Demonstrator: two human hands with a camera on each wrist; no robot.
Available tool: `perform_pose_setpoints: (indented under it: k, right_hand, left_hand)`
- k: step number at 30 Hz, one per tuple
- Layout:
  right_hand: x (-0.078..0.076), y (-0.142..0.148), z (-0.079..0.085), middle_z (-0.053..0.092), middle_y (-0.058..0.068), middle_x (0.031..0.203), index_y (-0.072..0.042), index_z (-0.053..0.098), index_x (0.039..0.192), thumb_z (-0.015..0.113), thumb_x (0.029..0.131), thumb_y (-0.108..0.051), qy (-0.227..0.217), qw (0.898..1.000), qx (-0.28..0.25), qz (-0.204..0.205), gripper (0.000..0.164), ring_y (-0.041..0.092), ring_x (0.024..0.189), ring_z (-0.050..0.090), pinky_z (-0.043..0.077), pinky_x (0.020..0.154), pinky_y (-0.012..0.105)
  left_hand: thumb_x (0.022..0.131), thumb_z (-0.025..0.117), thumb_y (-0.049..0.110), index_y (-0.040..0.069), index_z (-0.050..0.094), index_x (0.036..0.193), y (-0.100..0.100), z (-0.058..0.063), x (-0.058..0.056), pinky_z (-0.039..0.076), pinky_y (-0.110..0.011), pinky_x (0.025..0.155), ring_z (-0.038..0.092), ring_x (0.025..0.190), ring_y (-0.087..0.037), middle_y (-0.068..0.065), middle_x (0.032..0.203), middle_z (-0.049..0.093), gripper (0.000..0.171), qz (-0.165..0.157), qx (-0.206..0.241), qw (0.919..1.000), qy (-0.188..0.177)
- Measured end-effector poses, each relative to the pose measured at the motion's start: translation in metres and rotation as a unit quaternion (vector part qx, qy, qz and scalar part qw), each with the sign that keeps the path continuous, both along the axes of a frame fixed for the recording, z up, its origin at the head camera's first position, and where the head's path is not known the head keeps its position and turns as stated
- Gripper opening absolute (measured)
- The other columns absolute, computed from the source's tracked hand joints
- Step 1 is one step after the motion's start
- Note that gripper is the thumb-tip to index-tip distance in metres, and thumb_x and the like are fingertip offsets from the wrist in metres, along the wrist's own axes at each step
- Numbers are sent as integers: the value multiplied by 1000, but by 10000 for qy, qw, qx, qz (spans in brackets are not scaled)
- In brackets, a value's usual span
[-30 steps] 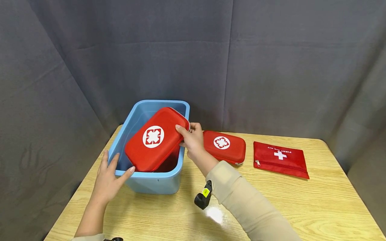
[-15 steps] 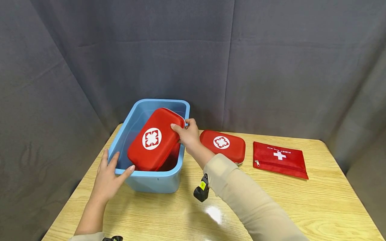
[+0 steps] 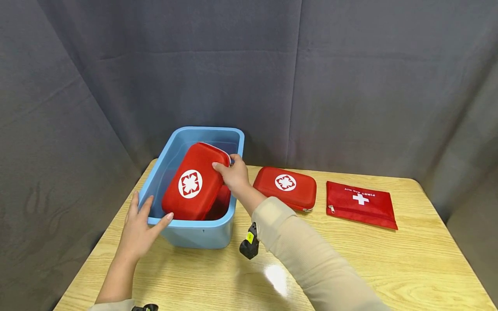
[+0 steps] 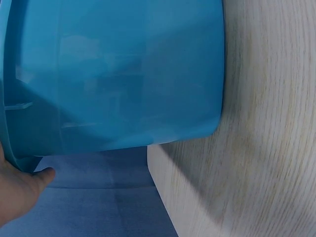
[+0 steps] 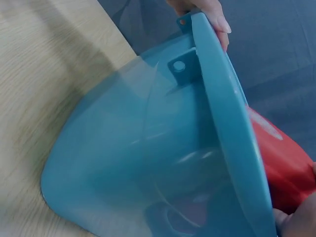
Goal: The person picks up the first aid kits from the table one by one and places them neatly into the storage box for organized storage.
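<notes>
My right hand (image 3: 234, 175) pinches the upper right corner of a red first aid case (image 3: 180, 201), thumb on the lid. The case tilts inside the blue bin (image 3: 194, 235), its white emblem facing up; the right wrist view shows the red case (image 5: 284, 160) behind the rim. Another dark red surface (image 3: 222, 201) shows beneath it, mostly hidden. My left hand (image 3: 138, 229) holds the bin's near left corner, thumb over the front rim. In the left wrist view, part of that hand (image 4: 22, 192) reaches around the bin's edge.
Right of the bin lies a second red first aid case (image 3: 301, 194) on the wooden table (image 3: 428, 263). Farther right is a flat red zip pouch (image 3: 362, 207) marked FIRST AID KIT. A grey curtain (image 3: 350, 86) hangs behind and beside the table.
My right hand has moved left, bringing the red case lower and turning it more upright within the bin. My left hand stays at the bin's corner.
</notes>
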State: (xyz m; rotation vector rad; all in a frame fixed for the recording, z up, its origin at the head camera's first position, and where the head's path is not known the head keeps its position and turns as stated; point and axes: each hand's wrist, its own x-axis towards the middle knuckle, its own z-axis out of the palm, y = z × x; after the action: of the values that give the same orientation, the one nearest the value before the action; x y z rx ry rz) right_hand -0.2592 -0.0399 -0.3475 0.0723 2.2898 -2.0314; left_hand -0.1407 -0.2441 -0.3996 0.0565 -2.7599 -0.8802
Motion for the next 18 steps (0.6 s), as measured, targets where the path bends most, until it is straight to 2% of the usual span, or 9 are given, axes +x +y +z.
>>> perform_pose_setpoints:
  k: [8, 18]
  right_hand:
    - [1, -6, -2, 53, 13, 105, -5, 38, 123, 61, 80, -8, 93, 9987, 255, 425, 49, 23, 83, 58, 50, 65, 33]
    - [-6, -11, -7, 51, 15, 105, -3, 35, 123, 60, 79, -4, -36, 9968, 406, 680, 50, 25, 85, 57, 49, 65, 34]
  left_hand:
    - [80, 53, 45, -4, 29, 131, 0, -1, 0, 22, -65, 83, 12, 120, -47, -21, 140, -1, 75, 15, -39, 10000, -1]
    - [80, 54, 45, -4, 30, 130, 1, -2, 0, 21, -65, 84, 12, 121, -47, -22, 140, 0, 75, 6, -15, 10000, 24]
